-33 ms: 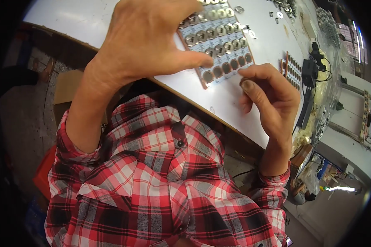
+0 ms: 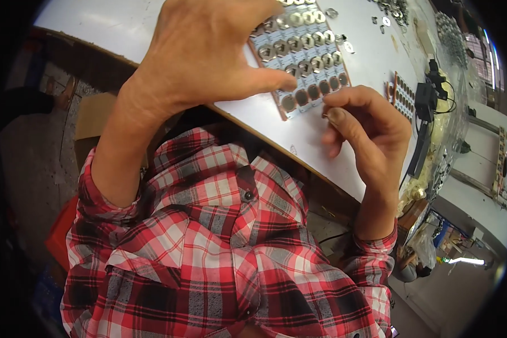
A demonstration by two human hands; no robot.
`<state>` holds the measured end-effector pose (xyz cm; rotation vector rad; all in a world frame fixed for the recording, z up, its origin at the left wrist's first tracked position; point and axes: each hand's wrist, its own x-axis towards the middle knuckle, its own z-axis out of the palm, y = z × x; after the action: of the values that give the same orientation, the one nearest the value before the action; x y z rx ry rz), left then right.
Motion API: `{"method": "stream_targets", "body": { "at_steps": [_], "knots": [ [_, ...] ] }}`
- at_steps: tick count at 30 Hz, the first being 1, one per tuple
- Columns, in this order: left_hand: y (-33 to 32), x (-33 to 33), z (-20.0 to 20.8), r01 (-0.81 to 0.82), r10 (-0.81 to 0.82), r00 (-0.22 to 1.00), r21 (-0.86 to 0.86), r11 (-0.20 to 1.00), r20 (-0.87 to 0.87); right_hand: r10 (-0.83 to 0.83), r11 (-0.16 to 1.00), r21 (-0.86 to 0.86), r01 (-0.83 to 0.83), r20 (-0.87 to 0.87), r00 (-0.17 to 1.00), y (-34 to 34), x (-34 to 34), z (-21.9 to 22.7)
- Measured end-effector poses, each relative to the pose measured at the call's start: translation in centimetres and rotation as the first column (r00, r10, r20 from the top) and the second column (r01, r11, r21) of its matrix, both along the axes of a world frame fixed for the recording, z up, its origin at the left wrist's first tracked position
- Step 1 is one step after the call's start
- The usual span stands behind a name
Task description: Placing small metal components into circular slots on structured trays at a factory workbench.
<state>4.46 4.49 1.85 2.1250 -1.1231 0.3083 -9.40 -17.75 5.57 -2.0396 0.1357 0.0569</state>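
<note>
Over the pale-blue rectangular panel (image 2: 311, 53), the left hand (image 2: 200, 62) spreads wide; beside panel's near edge, above free white tabletop (image 2: 308, 134), the right hand (image 2: 371, 132) pinches small brownish piece (image 2: 325, 115).

Down from the wearer's head it peered, the left of two side-by-side fisheye cameras, steep over the plaid shirt (image 2: 208, 242) and close enough that left fingers (image 2: 253, 11) and right fingers (image 2: 361, 98) loomed large! Past the shirt, up top, lay the tabletop (image 2: 307, 129), its near edge cutting aslant through the view, while out to the right the wide lens caught a distant, tilted slice of the room (image 2: 473, 203) inside a dark, curving rim.
</note>
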Motion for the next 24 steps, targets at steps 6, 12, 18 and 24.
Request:
{"method": "stream_targets", "body": {
  "at_steps": [6, 12, 18, 24],
  "knots": [
    [0.2, 0.2, -1.0, 0.028, -0.021, 0.994, -0.064, 0.998, 0.106, 0.103, 0.991, 0.090, -0.103, 0.007, 0.995, 2.0, 1.7, -1.5],
    [0.9, 0.2, 0.0, 0.092, -0.093, 0.994, 0.025, 0.995, 0.052, 0.096, 0.993, 0.071, -0.095, -0.012, 0.995, 1.8, 1.5, -1.4],
    [0.9, 0.3, -0.4, 0.099, -0.100, 0.995, 0.033, 0.995, 0.008, 0.247, 0.969, -0.021, -0.246, 0.047, 0.968, 1.0, 1.7, -1.7],
    [0.7, 0.2, -0.6, 0.083, -0.084, 0.996, 0.023, 0.996, 0.038, 0.164, 0.986, -0.041, -0.162, 0.069, 0.984, 1.4, 1.8, -1.0]
  ]
}}
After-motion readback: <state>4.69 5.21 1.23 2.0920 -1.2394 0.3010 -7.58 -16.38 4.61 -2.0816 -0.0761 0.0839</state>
